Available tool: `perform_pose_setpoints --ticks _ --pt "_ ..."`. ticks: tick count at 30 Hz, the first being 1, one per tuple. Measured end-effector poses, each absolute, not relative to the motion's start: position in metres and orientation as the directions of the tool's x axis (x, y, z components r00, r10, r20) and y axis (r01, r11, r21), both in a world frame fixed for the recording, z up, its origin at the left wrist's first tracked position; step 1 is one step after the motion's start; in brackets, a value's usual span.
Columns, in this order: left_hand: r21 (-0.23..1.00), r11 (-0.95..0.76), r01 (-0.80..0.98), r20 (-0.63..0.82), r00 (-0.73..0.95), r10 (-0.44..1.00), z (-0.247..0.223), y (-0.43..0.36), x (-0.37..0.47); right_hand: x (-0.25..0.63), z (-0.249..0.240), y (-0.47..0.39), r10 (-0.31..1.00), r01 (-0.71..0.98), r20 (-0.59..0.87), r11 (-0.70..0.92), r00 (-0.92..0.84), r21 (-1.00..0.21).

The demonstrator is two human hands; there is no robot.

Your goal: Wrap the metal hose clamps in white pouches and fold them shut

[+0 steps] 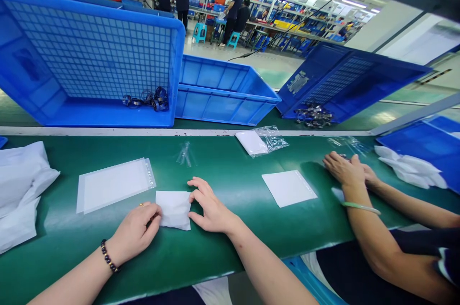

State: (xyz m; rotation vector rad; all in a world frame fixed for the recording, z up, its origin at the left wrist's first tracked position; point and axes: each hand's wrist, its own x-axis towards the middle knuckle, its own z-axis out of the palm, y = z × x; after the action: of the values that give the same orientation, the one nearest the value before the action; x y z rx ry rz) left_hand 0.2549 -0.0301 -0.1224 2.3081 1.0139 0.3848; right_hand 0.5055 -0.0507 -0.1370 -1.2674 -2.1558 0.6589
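Note:
A small white packet (174,210) lies flat on the green work surface (230,252) between my two hands. My left hand (138,228), with a beaded bracelet at the wrist, has its thumb and curled fingers closed at the packet's left edge. At the opposite edge is my right hand (208,206), fingers apart, its thumb and fingertips touching or very near the packet. What is inside the packet is hidden. Left of it lie flat white sheets in clear sleeves (115,185). Small clear plastic pieces (184,154) rest just beyond.
Blue crates (223,103) line the far edge; the tilted left one holds dark metal parts (158,99). White packets (21,190) are piled at left. A white sheet stack (289,187) and clear bag (271,141) lie rightward. A co-worker's hands (347,170) work at right.

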Motion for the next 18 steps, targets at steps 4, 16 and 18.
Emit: perform_pose_setpoints --ticks 4,16,18 --pt "0.567 -0.501 0.653 0.010 0.604 0.797 -0.126 -0.035 0.263 0.489 -0.140 -0.052 0.910 0.623 0.273 0.414 -0.313 -0.664" --pt "0.566 -0.411 0.714 -0.102 0.556 0.825 -0.126 -0.034 0.266 0.484 -0.134 -0.053 0.922 0.684 0.206 0.381 -0.327 -0.622" --pt "0.570 -0.407 0.714 -0.110 0.558 0.823 -0.127 -0.034 0.265 0.481 -0.135 -0.053 0.929 0.694 0.187 0.363 -0.319 -0.622"
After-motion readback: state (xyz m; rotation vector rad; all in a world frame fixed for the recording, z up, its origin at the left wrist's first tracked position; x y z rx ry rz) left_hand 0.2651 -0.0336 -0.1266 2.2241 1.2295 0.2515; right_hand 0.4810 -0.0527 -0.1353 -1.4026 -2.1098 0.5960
